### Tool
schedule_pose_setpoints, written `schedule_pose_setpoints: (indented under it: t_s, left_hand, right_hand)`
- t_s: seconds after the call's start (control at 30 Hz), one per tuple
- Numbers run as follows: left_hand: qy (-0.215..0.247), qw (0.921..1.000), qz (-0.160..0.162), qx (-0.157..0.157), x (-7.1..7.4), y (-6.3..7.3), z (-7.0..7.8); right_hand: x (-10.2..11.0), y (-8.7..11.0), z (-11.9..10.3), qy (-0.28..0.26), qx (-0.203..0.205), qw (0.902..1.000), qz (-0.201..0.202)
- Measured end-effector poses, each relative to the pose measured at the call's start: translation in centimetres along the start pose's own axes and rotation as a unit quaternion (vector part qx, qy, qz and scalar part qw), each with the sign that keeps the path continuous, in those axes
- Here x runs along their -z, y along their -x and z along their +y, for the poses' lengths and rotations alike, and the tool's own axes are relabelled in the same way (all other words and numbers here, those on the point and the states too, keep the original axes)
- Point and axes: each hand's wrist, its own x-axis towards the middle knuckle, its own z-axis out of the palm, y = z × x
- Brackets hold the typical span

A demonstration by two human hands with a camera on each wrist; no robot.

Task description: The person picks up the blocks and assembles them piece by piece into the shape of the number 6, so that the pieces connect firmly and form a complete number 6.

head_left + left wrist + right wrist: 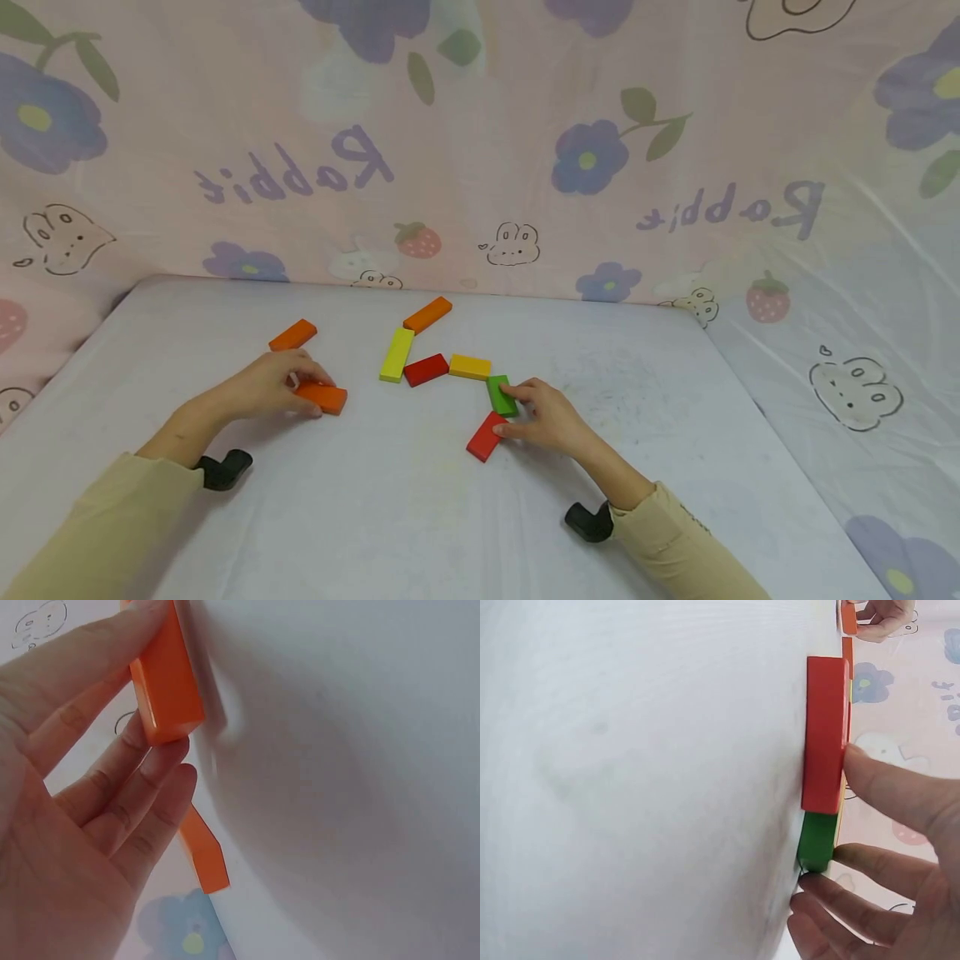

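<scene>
My left hand (266, 385) pinches an orange wooden block (328, 398) between thumb and fingers; up close, the left wrist view shows this orange block (166, 690) by the table surface. Behind that hand lies another orange block (293, 335). My right hand (551, 419) touches two blocks with its fingers spread: the thumb is on a red block (487, 437), and a fingertip rests at a green block (502, 396). In the right wrist view the red block (826, 735) and green block (817, 841) stand end to end.
From the green block, a bent line runs through a yellow-orange block (470, 367), a dark red block (427, 370), a yellow block (397, 354) and an orange block (428, 314) at the back. A printed cloth (465, 167) hangs behind the white-covered table (390, 517).
</scene>
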Motion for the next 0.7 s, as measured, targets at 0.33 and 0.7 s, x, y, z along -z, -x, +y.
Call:
schedule_pose_setpoints:
  t_s: [0.33, 0.7]
  left_hand:
    - [0.006, 0.9999, -0.011, -0.001, -1.0, -0.7, 0.9]
    - [0.026, 0.9992, -0.026, -0.018, -2.3, -1.5, 2.1]
  right_hand:
    - [0.0, 0.0, -0.2, -0.004, -0.003, 1.0, -0.001]
    - [0.0, -0.1, -0.2, -0.003, -0.005, 1.0, -0.002]
